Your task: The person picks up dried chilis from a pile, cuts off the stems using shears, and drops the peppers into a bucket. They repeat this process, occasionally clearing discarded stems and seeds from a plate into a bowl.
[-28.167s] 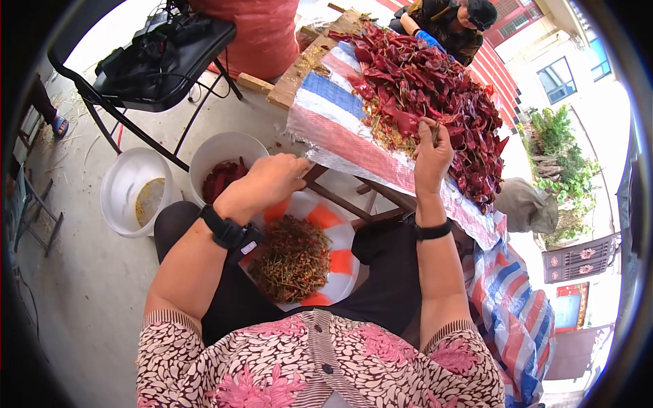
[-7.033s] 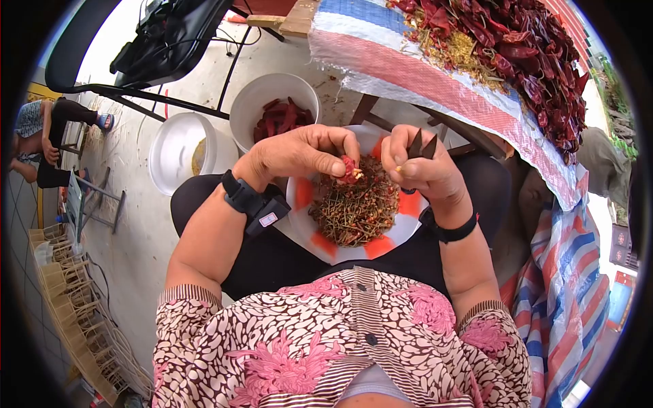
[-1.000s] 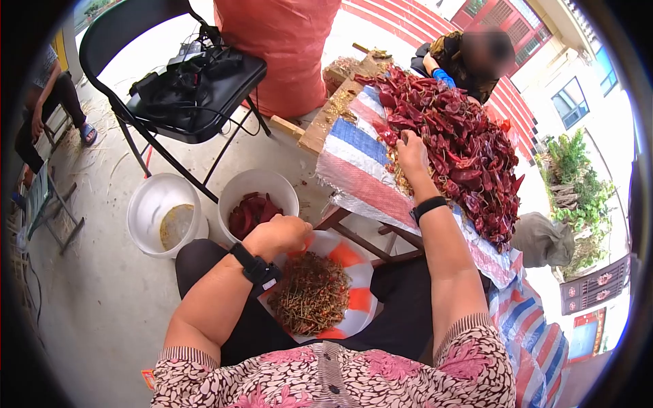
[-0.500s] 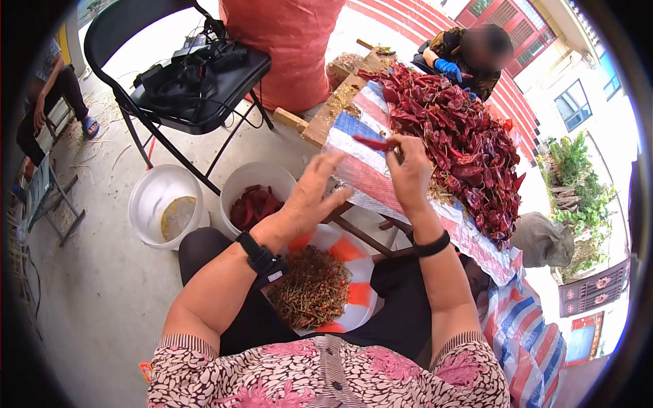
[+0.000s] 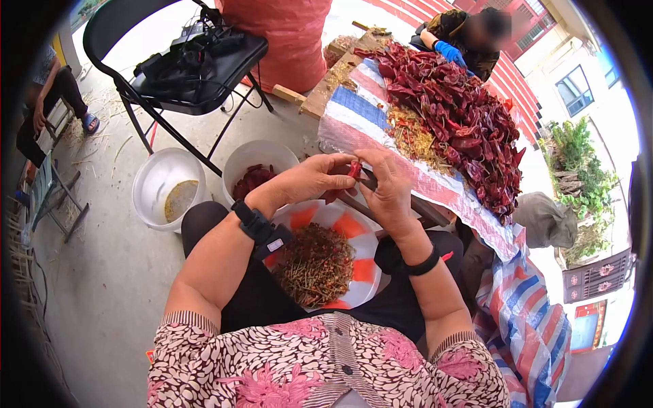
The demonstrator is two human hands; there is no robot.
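Note:
My left hand (image 5: 309,179) and my right hand (image 5: 388,187) meet above my lap, both pinching one dried red chili (image 5: 354,170). My right hand also seems to hold small dark scissors, mostly hidden by its fingers. Below them a white and orange bowl (image 5: 354,234) rests on my lap, filled with cut stems. A white bucket (image 5: 262,158) with red chilies stands just left of my left wrist. A large heap of dried red chilies (image 5: 462,122) lies on the striped tarp (image 5: 354,112) covering the table ahead.
A second white bucket (image 5: 153,187) with yellowish seeds stands on the concrete at left. A black folding chair (image 5: 183,75) with cables and a red sack (image 5: 289,34) stand behind. Another person (image 5: 469,37) in blue gloves works across the table. Someone sits at far left (image 5: 47,102).
My right hand has come back from the chili heap with one chili toward my lap. My left hand rose from the bowl's edge and took hold of the same chili.

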